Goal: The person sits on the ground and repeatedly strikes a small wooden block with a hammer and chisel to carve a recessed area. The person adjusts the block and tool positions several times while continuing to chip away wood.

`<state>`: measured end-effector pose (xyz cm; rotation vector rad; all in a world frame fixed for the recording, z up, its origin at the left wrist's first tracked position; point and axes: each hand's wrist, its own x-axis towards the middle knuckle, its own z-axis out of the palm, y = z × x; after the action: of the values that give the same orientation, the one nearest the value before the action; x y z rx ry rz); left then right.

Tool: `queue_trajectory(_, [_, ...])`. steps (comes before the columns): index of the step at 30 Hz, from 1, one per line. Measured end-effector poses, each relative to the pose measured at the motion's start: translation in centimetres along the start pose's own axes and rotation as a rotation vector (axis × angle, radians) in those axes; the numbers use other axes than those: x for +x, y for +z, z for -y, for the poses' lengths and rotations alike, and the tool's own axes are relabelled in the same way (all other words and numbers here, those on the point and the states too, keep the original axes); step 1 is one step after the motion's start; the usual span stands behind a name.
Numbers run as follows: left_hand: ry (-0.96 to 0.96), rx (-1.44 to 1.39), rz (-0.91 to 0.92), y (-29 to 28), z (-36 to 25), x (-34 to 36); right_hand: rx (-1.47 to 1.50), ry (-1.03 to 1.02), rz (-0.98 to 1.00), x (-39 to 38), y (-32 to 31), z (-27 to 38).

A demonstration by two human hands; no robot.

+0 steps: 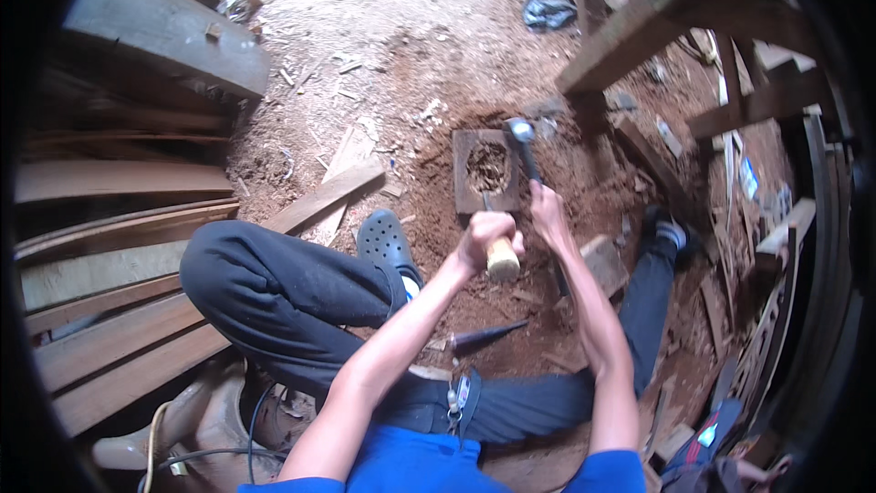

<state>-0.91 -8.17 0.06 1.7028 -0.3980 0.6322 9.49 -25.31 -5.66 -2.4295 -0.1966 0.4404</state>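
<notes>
A dark wooden block (pixel 464 184) lies on the dirt in front of me, with a rounded hollow full of wood chips in its top. My left hand (pixel 484 236) is wrapped round a chisel (pixel 503 261) with a pale wooden handle. The chisel's thin blade points away from me into the near part of the hollow. In my right hand (pixel 547 210) is a hammer (pixel 527 153), gripped by its dark handle. Its metal head is over the block's far right corner; I cannot tell if it touches.
My legs spread around the work, with a grey clog (pixel 383 239) left of the block. A dark tapered tool (pixel 488 336) lies between my legs. Planks (pixel 119 347) are stacked at left, and a timber frame (pixel 657 14) stands at right. A plank (pixel 324 196) lies near my left knee.
</notes>
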Motion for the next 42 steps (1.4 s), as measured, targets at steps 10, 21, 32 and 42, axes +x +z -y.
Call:
queue_trajectory(10, [-0.099,-0.042,0.056,-0.7,-0.8,-2.0,0.322,0.131,0.153,1.8,-6.4,4.9])
queue_trajectory(21, [-0.085,-0.064,0.154,-1.4,-0.7,-0.1,0.061,-0.054,0.020,1.4,-1.6,0.9])
queue_trajectory(32, [-0.078,-0.098,0.286,-1.0,-0.8,-0.8,0.130,0.052,0.074,-0.3,-1.5,2.1])
queue_trajectory(42, [0.122,-0.092,0.303,0.7,-1.6,-2.1,0.140,0.148,0.137,3.1,-3.3,0.8])
